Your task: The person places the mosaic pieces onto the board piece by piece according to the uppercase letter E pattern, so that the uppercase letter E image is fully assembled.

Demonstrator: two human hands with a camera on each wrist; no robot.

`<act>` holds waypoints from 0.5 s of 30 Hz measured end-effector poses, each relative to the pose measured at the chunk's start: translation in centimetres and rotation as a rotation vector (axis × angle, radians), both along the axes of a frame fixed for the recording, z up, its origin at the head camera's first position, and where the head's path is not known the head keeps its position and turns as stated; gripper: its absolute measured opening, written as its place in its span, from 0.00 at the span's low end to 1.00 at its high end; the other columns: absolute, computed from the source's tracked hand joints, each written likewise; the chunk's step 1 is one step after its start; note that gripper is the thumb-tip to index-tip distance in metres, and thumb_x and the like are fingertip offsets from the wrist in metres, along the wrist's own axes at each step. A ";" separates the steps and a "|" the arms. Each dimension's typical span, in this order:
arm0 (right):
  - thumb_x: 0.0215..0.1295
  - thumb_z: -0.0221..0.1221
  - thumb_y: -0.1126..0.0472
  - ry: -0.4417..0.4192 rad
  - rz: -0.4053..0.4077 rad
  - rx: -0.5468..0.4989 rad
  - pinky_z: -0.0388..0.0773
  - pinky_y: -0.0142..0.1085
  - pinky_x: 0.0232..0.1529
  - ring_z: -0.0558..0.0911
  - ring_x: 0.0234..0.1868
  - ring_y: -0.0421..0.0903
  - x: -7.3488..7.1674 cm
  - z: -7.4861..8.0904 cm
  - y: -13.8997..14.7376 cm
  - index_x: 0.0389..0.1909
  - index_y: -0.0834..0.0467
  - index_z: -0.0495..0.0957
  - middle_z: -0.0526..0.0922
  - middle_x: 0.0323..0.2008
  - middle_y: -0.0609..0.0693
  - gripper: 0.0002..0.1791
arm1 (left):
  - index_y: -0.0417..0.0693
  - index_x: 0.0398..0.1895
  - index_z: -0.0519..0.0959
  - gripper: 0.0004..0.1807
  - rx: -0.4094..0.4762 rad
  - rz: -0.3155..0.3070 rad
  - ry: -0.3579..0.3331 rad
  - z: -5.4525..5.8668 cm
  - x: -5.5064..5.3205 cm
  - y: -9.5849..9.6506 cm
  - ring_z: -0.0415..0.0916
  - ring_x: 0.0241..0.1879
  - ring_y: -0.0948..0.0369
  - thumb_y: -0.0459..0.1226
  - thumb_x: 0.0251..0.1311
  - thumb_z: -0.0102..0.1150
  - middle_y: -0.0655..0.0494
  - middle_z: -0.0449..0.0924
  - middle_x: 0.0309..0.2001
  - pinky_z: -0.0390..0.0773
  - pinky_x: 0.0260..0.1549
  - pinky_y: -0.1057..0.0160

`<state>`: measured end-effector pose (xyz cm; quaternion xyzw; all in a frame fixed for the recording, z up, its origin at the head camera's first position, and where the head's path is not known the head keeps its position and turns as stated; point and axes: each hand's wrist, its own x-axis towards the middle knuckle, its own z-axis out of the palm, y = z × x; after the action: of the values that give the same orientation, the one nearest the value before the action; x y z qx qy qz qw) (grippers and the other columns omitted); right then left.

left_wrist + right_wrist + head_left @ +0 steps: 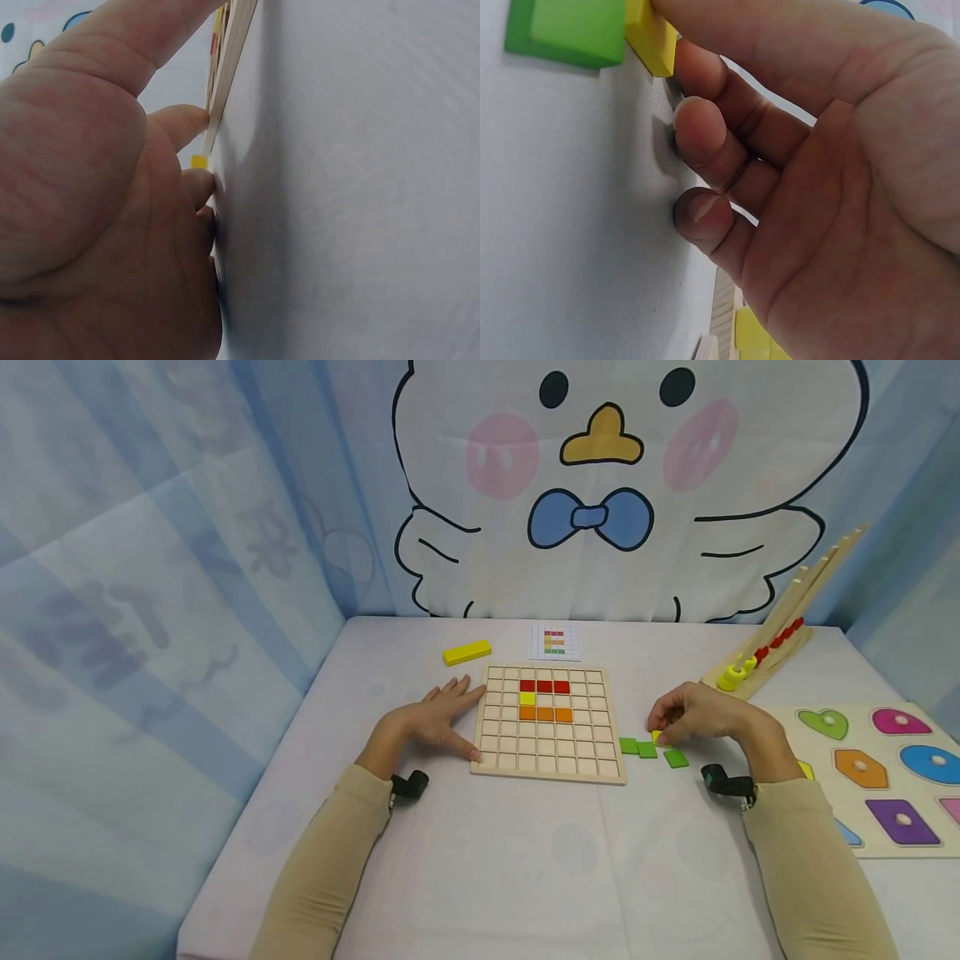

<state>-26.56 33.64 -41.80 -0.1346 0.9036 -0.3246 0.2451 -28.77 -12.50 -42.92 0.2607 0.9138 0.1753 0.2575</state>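
Observation:
A wooden grid board [502, 747] lies flat on the table, with three red tiles [545, 687], one yellow tile [528, 699] and three orange tiles [546, 714] in its squares. My left hand [442, 714] rests at the board's left side, fingers spread, thumb and index fingertip against the edge. To the right of the board, my right hand [697, 718] pinches a yellow square tile [651, 37] between thumb and fingers, close over the table. Three green tiles lie by that hand; one green tile [570, 30] shows next to the yellow one in the right wrist view.
Behind the board are a small pattern card [555, 643] and a yellow block [467, 652]. A wooden peg stand [787, 602] with red and yellow beads stands at the back right. A knobbed shape puzzle [855, 735] lies under and beyond the right forearm.

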 end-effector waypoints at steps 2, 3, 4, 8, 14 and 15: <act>0.57 0.75 0.65 0.004 0.004 0.002 0.74 0.34 0.42 0.75 0.41 0.47 0.0 0.0 0.0 0.41 0.60 0.86 0.83 0.35 0.49 0.12 | 0.63 0.86 0.38 0.69 0.001 0.001 0.000 0.1 0.1 0.0 0.20 0.85 0.53 0.67 0.50 0.73 0.50 0.23 0.86 0.26 0.82 0.46; 0.58 0.75 0.65 0.007 0.005 0.006 0.73 0.34 0.42 0.75 0.41 0.48 0.0 0.0 0.0 0.41 0.60 0.86 0.83 0.35 0.49 0.12 | 0.63 0.86 0.38 0.69 0.000 0.002 0.001 0.1 0.1 0.0 0.20 0.85 0.53 0.67 0.50 0.73 0.50 0.24 0.86 0.26 0.82 0.46; 0.58 0.75 0.65 0.008 0.005 0.006 0.73 0.34 0.43 0.75 0.41 0.48 -0.1 -0.1 0.0 0.41 0.60 0.86 0.83 0.35 0.49 0.11 | 0.63 0.86 0.38 0.69 0.000 0.002 0.000 0.1 0.1 0.0 0.20 0.85 0.53 0.67 0.50 0.73 0.50 0.24 0.86 0.26 0.82 0.46; 0.58 0.74 0.64 0.017 0.004 0.017 0.73 0.34 0.43 0.75 0.41 0.47 -0.1 -0.1 0.0 0.41 0.59 0.86 0.82 0.35 0.49 0.11 | 0.62 0.86 0.38 0.69 -0.002 0.003 0.000 0.0 0.0 0.0 0.20 0.85 0.53 0.67 0.50 0.73 0.50 0.24 0.86 0.26 0.82 0.47; 0.58 0.75 0.63 0.016 0.000 0.015 0.75 0.33 0.42 0.76 0.40 0.47 -0.2 0.0 0.0 0.41 0.60 0.86 0.83 0.34 0.49 0.12 | 0.62 0.86 0.39 0.69 0.002 -0.001 0.006 0.0 0.0 0.0 0.20 0.85 0.52 0.67 0.50 0.73 0.49 0.24 0.86 0.27 0.82 0.46; 0.58 0.75 0.63 0.015 0.000 0.016 0.75 0.33 0.42 0.76 0.40 0.47 -0.2 0.0 0.0 0.41 0.60 0.86 0.83 0.34 0.49 0.12 | 0.62 0.86 0.39 0.69 0.003 -0.001 0.006 0.0 0.0 0.0 0.20 0.85 0.52 0.67 0.50 0.73 0.49 0.24 0.86 0.27 0.82 0.46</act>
<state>-26.71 33.68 -41.79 -0.1351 0.9079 -0.3162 0.2396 -28.77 -12.46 -42.93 0.2623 0.9141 0.1757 0.2545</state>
